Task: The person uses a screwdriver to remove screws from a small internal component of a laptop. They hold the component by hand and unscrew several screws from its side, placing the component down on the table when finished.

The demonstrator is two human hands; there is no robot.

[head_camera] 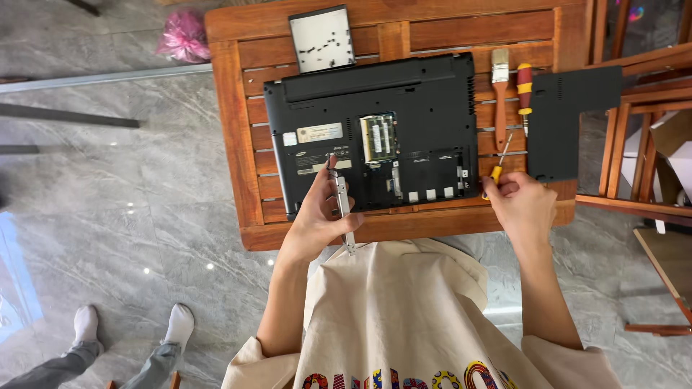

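Black plastic marks the upturned laptop lying with its underside opened on the slatted wooden table, and everything else sits around it. At the laptop's near edge the left hand has its fingers closed around a thin silver drive bracket held edge-on, while at its near right corner the right hand pinches a small yellow-handled screwdriver. Right of the laptop lie a paintbrush, a red-and-yellow screwdriver and a black cover panel; beyond its far edge rests a silver plate.
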